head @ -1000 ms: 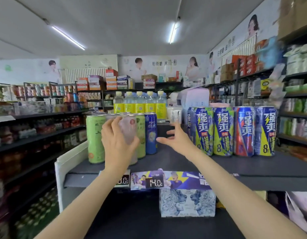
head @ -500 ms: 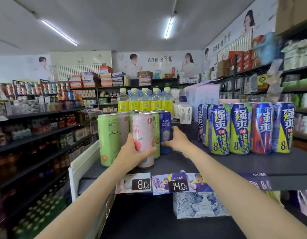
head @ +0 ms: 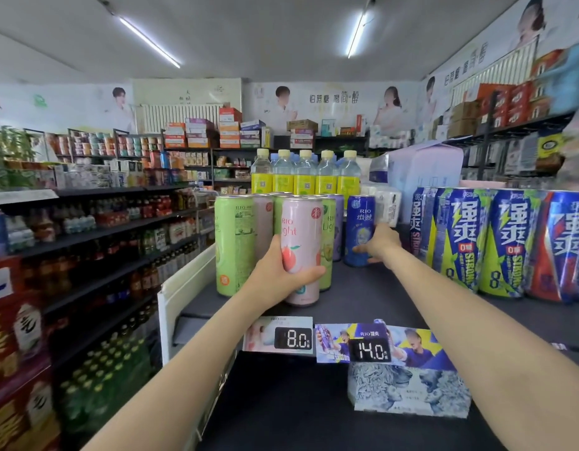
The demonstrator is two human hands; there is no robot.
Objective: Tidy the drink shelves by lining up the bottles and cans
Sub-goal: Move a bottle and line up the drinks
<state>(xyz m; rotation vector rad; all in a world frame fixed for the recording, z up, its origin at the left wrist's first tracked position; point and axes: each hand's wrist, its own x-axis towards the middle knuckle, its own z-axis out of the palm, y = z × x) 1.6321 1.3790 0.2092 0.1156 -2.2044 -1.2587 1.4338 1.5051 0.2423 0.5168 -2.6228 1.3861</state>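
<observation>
A pink RIO Light can (head: 300, 242) stands upright at the front of the dark top shelf (head: 363, 297), and my left hand (head: 281, 275) is wrapped around its lower half. Beside it stand a green can (head: 233, 245) on the left and more green, pink and purple cans behind. A dark blue RIO can (head: 359, 229) stands a little apart to the right; my right hand (head: 377, 244) grips its lower right side. Several blue-and-green "Strong" cans (head: 499, 245) line the shelf's right part. Yellow-labelled bottles (head: 304, 177) stand in a row at the back.
Price tags reading 8.0 (head: 293, 336) and 14.0 (head: 369, 349) hang on the shelf's front edge. A white-and-blue carton (head: 408, 392) sits on the lower shelf. A white shelf end panel (head: 180, 288) stands at the left. Stocked racks fill the left aisle and right wall.
My left hand closed on the pink can and brought it forward to the shelf front. My right hand reached to the dark blue can and gripped it; that can now stands apart from the group.
</observation>
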